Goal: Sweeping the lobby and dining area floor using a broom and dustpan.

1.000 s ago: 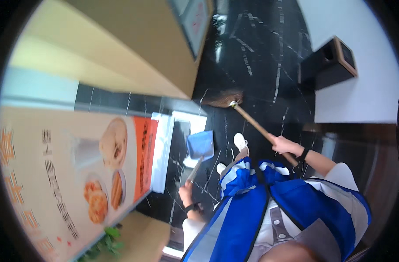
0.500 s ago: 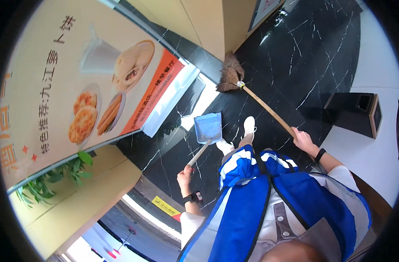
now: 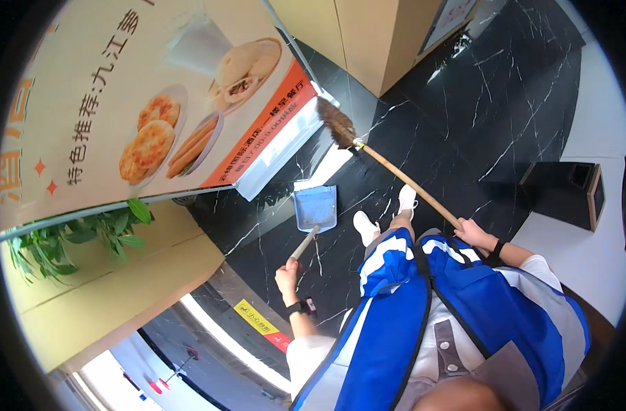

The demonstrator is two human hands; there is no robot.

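My left hand (image 3: 287, 279) is closed round the pale handle of a blue dustpan (image 3: 316, 202), whose pan rests on the dark marble floor (image 3: 505, 89) left of my white shoes (image 3: 407, 201). My right hand (image 3: 472, 233) grips a long wooden broom (image 3: 410, 183). The broom's brown bristle head (image 3: 337, 125) lies beyond the dustpan, at the foot of a large standing food banner (image 3: 196, 82) with a pale base.
A beige pillar (image 3: 357, 48) stands at the back. A black box (image 3: 558, 192) is by the white platform (image 3: 587, 267) on the right. Leafy plants (image 3: 73, 240) top a beige ledge (image 3: 121, 301) on the left, near a yellow floor strip (image 3: 255, 316).
My view has turned, so the banner and pillar appear shifted. The broom head has moved left toward the banner's foot. The dustpan sits a little left of where it was half a second ago.
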